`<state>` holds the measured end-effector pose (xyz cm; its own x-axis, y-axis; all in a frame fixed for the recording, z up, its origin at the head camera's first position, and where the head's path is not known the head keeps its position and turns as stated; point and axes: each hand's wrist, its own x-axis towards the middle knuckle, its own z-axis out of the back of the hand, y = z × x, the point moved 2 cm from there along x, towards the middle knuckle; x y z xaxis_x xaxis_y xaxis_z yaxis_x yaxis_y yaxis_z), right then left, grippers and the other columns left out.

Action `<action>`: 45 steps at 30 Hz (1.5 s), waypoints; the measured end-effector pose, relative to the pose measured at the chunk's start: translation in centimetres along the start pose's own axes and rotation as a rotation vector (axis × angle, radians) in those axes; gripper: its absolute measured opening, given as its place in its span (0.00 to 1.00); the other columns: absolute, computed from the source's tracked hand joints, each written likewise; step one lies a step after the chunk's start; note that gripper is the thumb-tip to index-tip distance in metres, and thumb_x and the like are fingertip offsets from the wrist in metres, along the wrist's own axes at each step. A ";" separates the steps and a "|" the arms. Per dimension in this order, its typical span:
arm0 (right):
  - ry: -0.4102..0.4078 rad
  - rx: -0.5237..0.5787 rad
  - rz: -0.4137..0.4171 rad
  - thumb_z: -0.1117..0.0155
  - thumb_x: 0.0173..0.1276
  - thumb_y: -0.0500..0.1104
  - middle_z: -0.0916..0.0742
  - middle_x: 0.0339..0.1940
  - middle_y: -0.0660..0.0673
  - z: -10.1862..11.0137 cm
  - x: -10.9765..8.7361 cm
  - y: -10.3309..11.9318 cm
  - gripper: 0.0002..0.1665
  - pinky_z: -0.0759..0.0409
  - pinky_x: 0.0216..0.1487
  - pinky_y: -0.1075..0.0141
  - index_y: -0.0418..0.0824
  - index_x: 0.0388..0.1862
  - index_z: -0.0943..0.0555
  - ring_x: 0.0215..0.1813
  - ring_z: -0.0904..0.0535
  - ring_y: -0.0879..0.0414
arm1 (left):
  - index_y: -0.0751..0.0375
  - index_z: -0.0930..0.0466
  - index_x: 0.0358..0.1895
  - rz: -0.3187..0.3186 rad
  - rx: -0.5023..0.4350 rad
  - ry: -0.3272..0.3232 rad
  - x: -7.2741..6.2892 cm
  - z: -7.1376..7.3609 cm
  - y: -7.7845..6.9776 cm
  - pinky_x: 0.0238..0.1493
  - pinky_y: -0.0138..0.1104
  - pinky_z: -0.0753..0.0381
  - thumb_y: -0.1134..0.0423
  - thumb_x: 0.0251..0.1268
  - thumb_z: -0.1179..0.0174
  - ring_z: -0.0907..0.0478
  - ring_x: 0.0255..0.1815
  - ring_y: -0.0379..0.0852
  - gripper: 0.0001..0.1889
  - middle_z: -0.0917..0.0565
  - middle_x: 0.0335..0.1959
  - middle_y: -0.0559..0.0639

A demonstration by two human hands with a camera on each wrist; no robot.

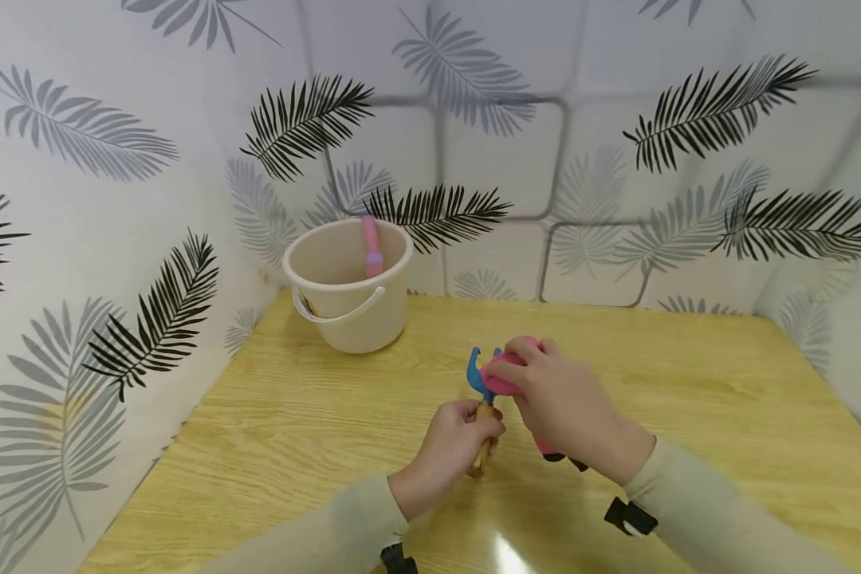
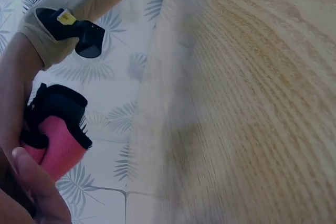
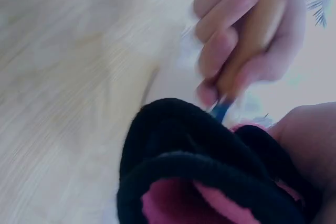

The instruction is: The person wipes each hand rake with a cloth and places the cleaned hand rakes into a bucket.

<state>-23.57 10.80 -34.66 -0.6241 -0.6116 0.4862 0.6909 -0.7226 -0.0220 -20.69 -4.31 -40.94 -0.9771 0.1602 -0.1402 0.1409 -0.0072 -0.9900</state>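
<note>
My left hand grips the wooden handle of a small garden hand rake, held low over the table with its blue prongs pointing away from me. Bunched in my right hand is a pair of pink gloves with black cuffs. The pink cloth is against the rake's blue head and covers part of it. In the right wrist view a cuff gapes toward the camera, showing its pink lining. The left wrist view catches another part of the gloves hanging below the right hand.
A cream bucket with a hanging handle stands at the table's back left. A pink-and-lilac object leans inside it. The wood-grain table meets leaf-patterned walls at the back and left.
</note>
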 end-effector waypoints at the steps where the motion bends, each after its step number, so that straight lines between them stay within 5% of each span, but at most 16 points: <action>1: -0.012 -0.002 -0.029 0.29 0.60 0.35 0.16 0.50 0.43 -0.2 -0.1 -0.3 0.20 0.17 0.24 0.57 0.52 0.50 0.13 0.42 0.21 0.42 | 0.68 0.20 0.40 0.006 -0.001 0.002 0.0 0.0 0.1 0.11 0.27 0.33 0.67 0.63 0.42 0.32 0.12 0.40 0.08 0.24 0.18 0.50; 4: -0.047 -0.007 -0.071 0.28 0.59 0.37 0.16 0.48 0.44 -0.6 -0.5 -0.7 0.19 0.15 0.25 0.54 0.52 0.50 0.13 0.41 0.19 0.42 | 0.69 0.20 0.40 0.017 -0.013 -0.011 0.1 0.1 0.2 0.11 0.27 0.36 0.68 0.62 0.41 0.33 0.11 0.40 0.07 0.24 0.17 0.50; 12: -0.110 0.016 0.011 0.26 0.58 0.37 0.18 0.46 0.45 -0.7 -1.8 1.2 0.21 0.19 0.20 0.60 0.52 0.50 0.14 0.40 0.19 0.43 | 0.64 0.24 0.26 0.026 -0.010 0.006 0.2 0.2 -0.4 0.13 0.26 0.31 0.66 0.61 0.42 0.32 0.11 0.38 0.07 0.23 0.15 0.48; 21: -0.058 -0.010 -0.140 0.25 0.60 0.41 0.17 0.46 0.44 -1.9 -1.2 -2.8 0.19 0.16 0.26 0.53 0.50 0.51 0.14 0.38 0.20 0.43 | 0.63 0.28 0.29 0.024 0.040 0.066 0.2 0.0 -0.3 0.10 0.27 0.34 0.66 0.63 0.44 0.34 0.09 0.38 0.06 0.25 0.14 0.48; 27: -0.054 -0.023 -0.022 0.28 0.54 0.34 0.16 0.44 0.47 -0.9 -1.2 -0.6 0.21 0.18 0.24 0.58 0.53 0.45 0.12 0.36 0.20 0.48 | 0.63 0.26 0.32 0.004 0.081 0.069 0.0 0.0 0.3 0.10 0.28 0.31 0.66 0.63 0.43 0.32 0.10 0.38 0.04 0.26 0.17 0.48; 31: -0.014 -0.061 -0.014 0.31 0.51 0.30 0.16 0.45 0.48 -0.5 -0.5 0.2 0.23 0.23 0.17 0.64 0.53 0.42 0.12 0.37 0.24 0.48 | 0.66 0.24 0.36 -0.028 0.106 0.062 0.0 0.1 0.2 0.12 0.27 0.29 0.67 0.62 0.41 0.30 0.12 0.38 0.05 0.25 0.19 0.48; 38: 0.042 -0.103 -0.097 0.27 0.52 0.31 0.15 0.42 0.47 -1.4 1.1 -1.7 0.19 0.18 0.20 0.57 0.49 0.40 0.11 0.34 0.23 0.46 | 0.68 0.22 0.38 -0.034 0.155 0.061 -0.3 0.3 0.5 0.14 0.28 0.27 0.66 0.61 0.38 0.27 0.17 0.39 0.07 0.23 0.23 0.49; 45: 0.192 -0.092 -0.043 0.29 0.53 0.30 0.20 0.31 0.52 -0.8 1.3 -0.7 0.16 0.23 0.17 0.61 0.52 0.33 0.13 0.30 0.29 0.51 | 0.68 0.22 0.37 -0.024 0.119 0.058 -0.3 0.3 0.8 0.15 0.27 0.30 0.66 0.61 0.39 0.29 0.17 0.38 0.07 0.24 0.22 0.48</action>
<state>-25.14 10.23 -34.72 -0.7165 -0.6233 0.3131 0.6315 -0.7703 -0.0884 -20.35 -4.69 -41.66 -0.9685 0.2189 -0.1186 0.0942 -0.1190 -0.9884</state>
